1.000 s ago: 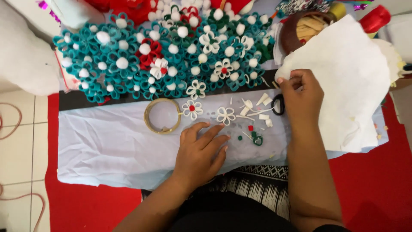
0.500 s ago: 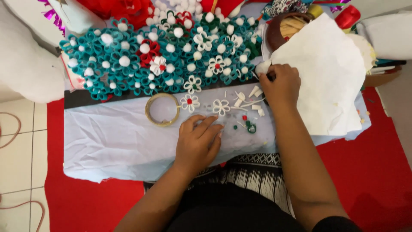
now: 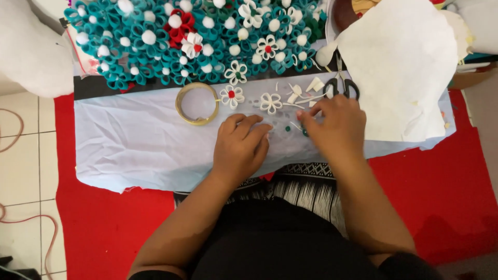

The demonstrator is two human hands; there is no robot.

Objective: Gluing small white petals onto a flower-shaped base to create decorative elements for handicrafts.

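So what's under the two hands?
A pale blue cloth lies under the left hand and right hand. Small green beads show between them. Anything beneath the palms is covered.

We see a cloth (image 3: pixel 129 140) across the frame's middle, a tape ring (image 3: pixel 197 103) upper left on it, scissors (image 3: pixel 341 85) upper right, paper flowers (image 3: pixel 270 102) between them, and a flower mat (image 3: pixel 171 46) along the top edge.
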